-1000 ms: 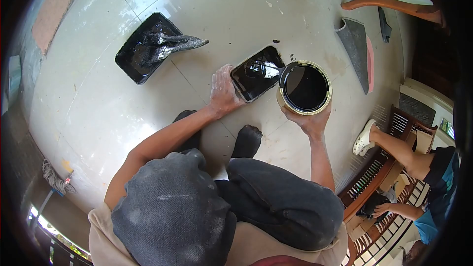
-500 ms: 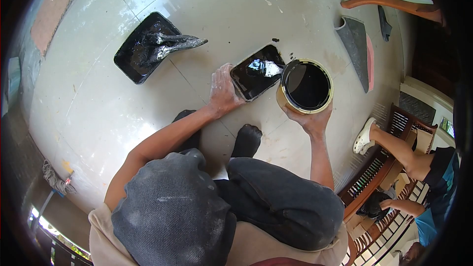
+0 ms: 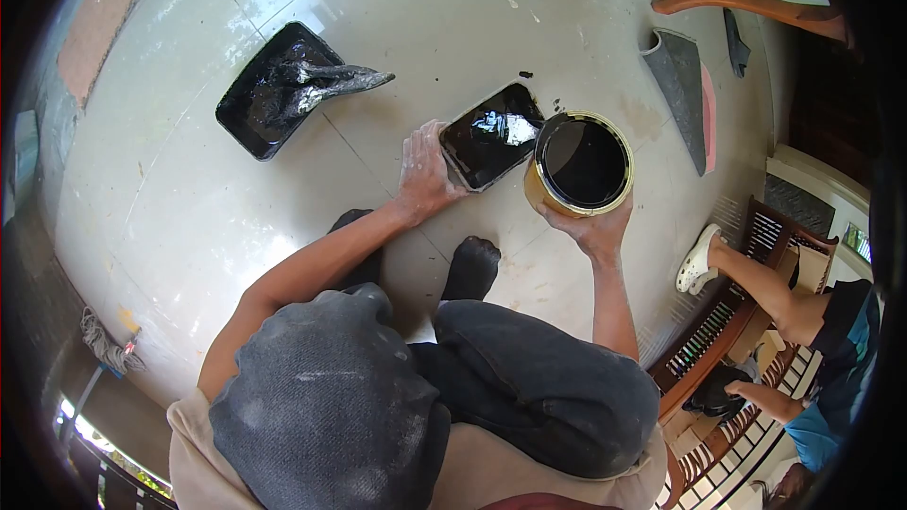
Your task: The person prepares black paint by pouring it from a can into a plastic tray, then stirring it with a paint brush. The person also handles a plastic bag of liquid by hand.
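My left hand (image 3: 425, 170) is curved round the near left side of a small rectangular tub (image 3: 462, 157), its fingers along the outer wall. Glossy black liquid (image 3: 480, 153) lies in the tub, with a bright reflection on it. My right hand (image 3: 597, 227) grips a round, gold-rimmed metal can (image 3: 546, 191) from below and behind. Black liquid (image 3: 584, 165) shows inside the can, which tilts left so its rim overlaps the tub's right corner. Farther left on the floor stands a black tray (image 3: 244, 137) with a crumpled, black-coated glove-like piece (image 3: 326, 87) hanging over its edge.
Black spots (image 3: 526, 75) mark the tiled floor (image 3: 397, 19) beyond the tub. A grey folded sheet (image 3: 682, 85) and a wooden chair (image 3: 746, 2) are at the right. Another person's leg (image 3: 765, 279) is by a wooden bench (image 3: 723, 321). My sock-covered foot (image 3: 472, 267) is close behind the tub.
The can has shifted slightly left toward the tub, its rim now farther over the tub's corner. My left hand has kept its hold on the tub.
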Demonstrator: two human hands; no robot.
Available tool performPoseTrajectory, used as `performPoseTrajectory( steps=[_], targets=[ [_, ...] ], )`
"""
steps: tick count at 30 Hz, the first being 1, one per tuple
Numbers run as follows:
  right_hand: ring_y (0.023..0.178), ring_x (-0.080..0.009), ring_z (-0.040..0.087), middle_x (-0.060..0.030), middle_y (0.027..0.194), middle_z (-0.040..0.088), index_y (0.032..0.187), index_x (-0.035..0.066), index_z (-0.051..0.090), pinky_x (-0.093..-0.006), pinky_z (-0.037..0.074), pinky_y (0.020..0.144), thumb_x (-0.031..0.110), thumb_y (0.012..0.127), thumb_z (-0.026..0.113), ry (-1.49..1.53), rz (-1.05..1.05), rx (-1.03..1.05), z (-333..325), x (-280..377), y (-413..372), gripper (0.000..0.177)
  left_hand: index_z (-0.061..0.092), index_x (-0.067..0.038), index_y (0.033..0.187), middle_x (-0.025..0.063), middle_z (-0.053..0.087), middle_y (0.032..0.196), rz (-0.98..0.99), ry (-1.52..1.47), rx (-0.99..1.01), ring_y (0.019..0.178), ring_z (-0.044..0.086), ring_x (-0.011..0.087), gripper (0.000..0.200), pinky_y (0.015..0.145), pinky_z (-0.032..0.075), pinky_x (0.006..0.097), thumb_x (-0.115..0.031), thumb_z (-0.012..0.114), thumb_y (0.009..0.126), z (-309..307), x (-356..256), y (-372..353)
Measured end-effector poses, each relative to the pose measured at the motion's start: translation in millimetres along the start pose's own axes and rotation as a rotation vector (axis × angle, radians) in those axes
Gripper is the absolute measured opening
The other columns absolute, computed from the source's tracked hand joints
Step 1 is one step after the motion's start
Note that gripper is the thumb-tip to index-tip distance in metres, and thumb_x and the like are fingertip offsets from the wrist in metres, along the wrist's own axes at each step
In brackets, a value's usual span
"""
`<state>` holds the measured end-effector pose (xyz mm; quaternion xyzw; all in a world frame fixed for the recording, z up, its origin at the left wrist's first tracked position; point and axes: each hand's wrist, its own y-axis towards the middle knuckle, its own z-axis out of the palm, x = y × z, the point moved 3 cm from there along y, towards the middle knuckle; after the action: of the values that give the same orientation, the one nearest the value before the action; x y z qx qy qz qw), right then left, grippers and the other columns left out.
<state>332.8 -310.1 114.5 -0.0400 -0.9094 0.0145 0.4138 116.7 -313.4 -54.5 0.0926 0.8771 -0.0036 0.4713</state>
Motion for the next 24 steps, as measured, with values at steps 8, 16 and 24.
performPoseTrajectory(
  steps=[8, 16, 24],
  targets=[
    [0.107, -0.0240, 0.062, -0.0116, 0.117, 0.061, 0.128, 0.003, 0.045, -0.0349, 0.052, 0.094, 0.022, 0.050, 0.096, 0.016, -0.033, 0.009, 3.0, -3.5, 2.4, 0.095, 0.033, 0.000, 0.135, 0.0131, 0.045, 0.120, -0.154, -0.431, -0.124, 0.106, 0.043, 0.0245, 0.092, 0.094, 0.037, 0.0383, -0.036, 0.085, 0.069, -48.7, 6.1, -13.8],
    [0.106, -0.0230, 0.063, -0.0116, 0.117, 0.061, 0.126, 0.002, 0.046, -0.0346, 0.052, 0.094, 0.021, 0.049, 0.096, 0.029, 0.008, -0.001, 2.5, -2.0, 1.0, 0.094, 0.047, -0.005, 0.109, 0.0035, 0.051, 0.092, -0.072, -0.338, -0.516, 0.082, 0.046, 0.0120, 0.039, 0.077, 0.040, 0.0273, 0.002, 0.072, 0.080, -107.2, -6.7, -1.5],
    [0.102, -0.0204, 0.064, -0.0101, 0.115, 0.063, 0.124, 0.002, 0.048, -0.0327, 0.054, 0.091, 0.021, 0.051, 0.097, 0.176, 0.048, -0.006, 6.7, -19.5, -7.3, 0.090, 0.051, -0.006, 0.096, 0.0022, 0.051, 0.078, 0.131, -0.238, -0.637, 0.069, 0.048, 0.0123, 0.029, 0.066, 0.041, 0.0272, 0.003, 0.071, 0.078, -133.2, -20.6, 30.3]
  ],
)
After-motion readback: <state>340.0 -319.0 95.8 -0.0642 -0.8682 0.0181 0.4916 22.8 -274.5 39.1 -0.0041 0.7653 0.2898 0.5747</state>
